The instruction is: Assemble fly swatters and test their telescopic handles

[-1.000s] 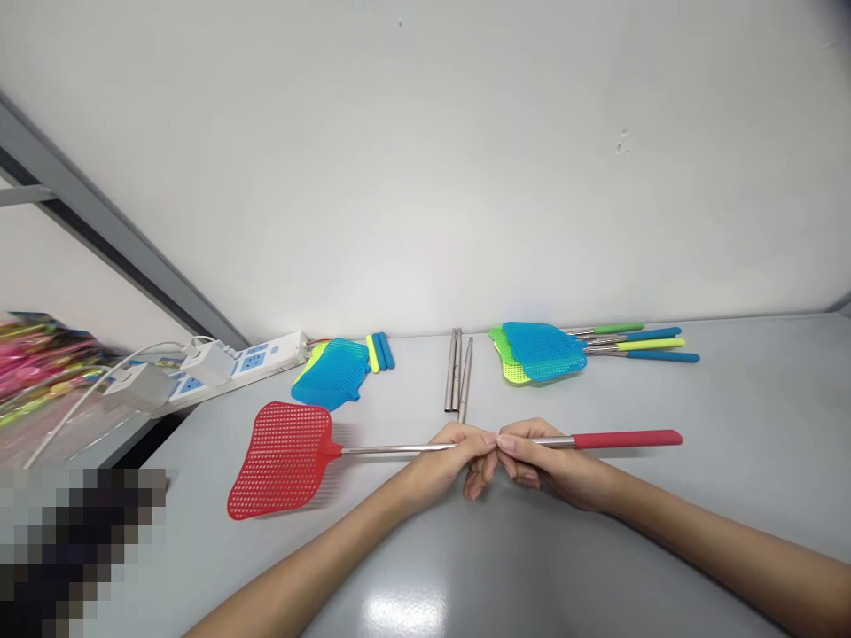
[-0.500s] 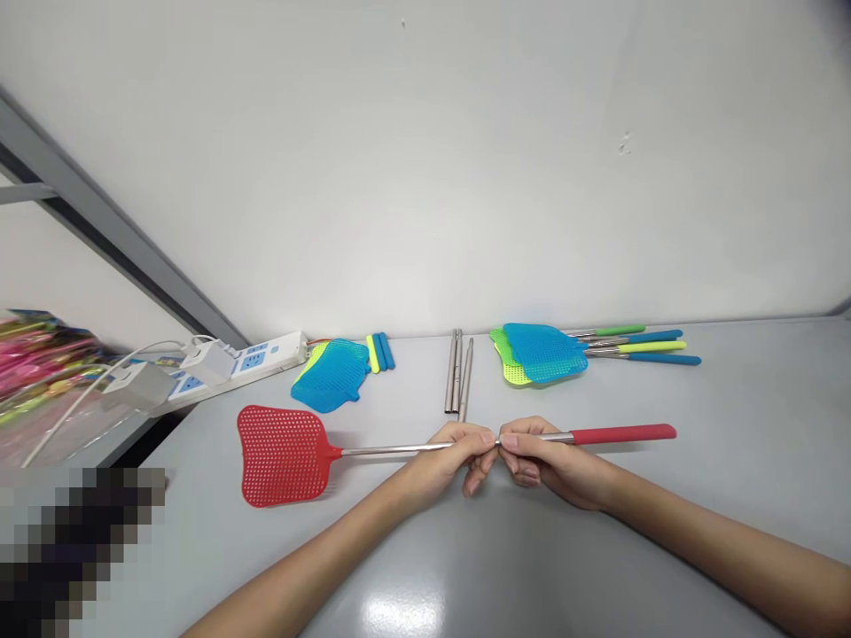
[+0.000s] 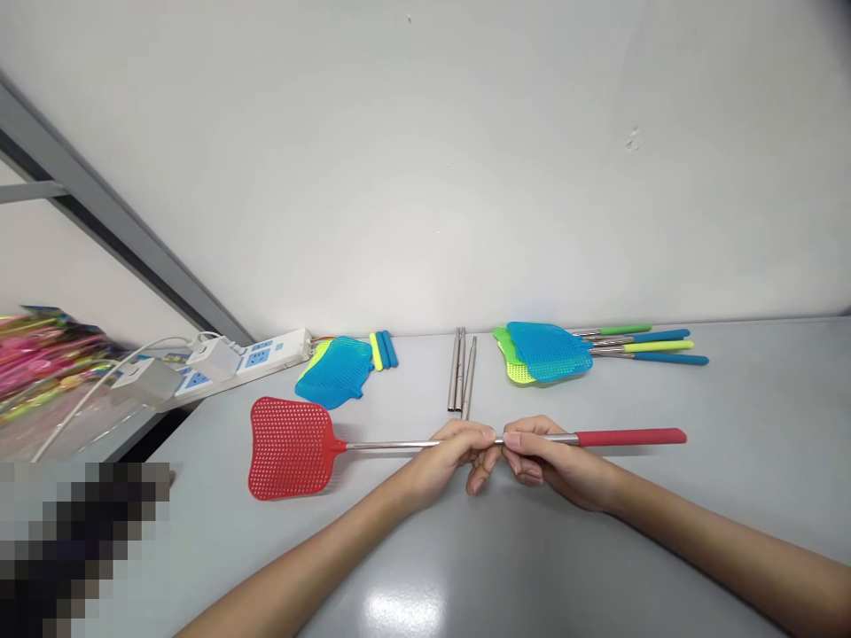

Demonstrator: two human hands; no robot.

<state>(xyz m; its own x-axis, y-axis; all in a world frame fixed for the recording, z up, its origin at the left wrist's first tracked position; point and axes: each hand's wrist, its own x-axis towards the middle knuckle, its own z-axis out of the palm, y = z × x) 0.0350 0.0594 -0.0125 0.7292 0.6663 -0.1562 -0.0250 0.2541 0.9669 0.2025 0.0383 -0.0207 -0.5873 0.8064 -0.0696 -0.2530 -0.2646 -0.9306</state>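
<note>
A red fly swatter point(image 3: 292, 448) with a metal rod and a red handle point(image 3: 631, 437) is held level across the front of the view, its head at the left. My left hand point(image 3: 458, 452) pinches the rod near its middle between thumb and fingers. Just to the right, my right hand point(image 3: 549, 456) grips the same rod, its thumb close to the left thumb. Beyond my hands lie loose metal rods point(image 3: 456, 372), one of them partly hidden by my left hand.
Blue and yellow swatter heads point(image 3: 336, 370) and small grip sleeves point(image 3: 384, 350) lie at the back left, beside a power strip point(image 3: 285, 347). Several whole swatters point(image 3: 549, 352) are stacked at the back right. Packaged colourful items point(image 3: 53, 359) sit at the far left.
The swatter has shifted slightly to the right in view, and its red head is a little higher and more turned. A small gap shows between my thumbs. The background has shifted slightly too.
</note>
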